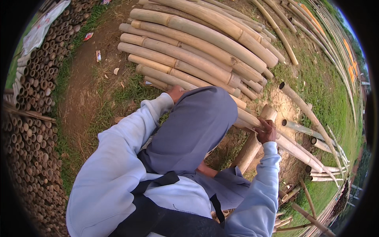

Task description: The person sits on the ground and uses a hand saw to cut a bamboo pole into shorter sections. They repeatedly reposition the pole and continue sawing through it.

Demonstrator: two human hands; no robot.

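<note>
A long pale bamboo pole (293, 148) slants from near my raised knee down to the right. My right hand (267, 130) is closed around it, fingers over the top. My left hand (175, 94) is beside the knee, close to the nearest poles of a row; its fingers are mostly hidden behind the trouser leg, so its grip does not show. Under the held pole lies a thick bamboo piece (248, 153), set crosswise on the ground. Just beyond my knee, the row of cut bamboo poles (189, 53) lies side by side.
At the left stands a tall stack of bamboo (33, 158) with round cut ends showing, partly under a white sheet (42, 29). Loose poles (310, 114) lie on the grass at the right. Small litter (98, 56) dots the bare soil. Long poles line the far right.
</note>
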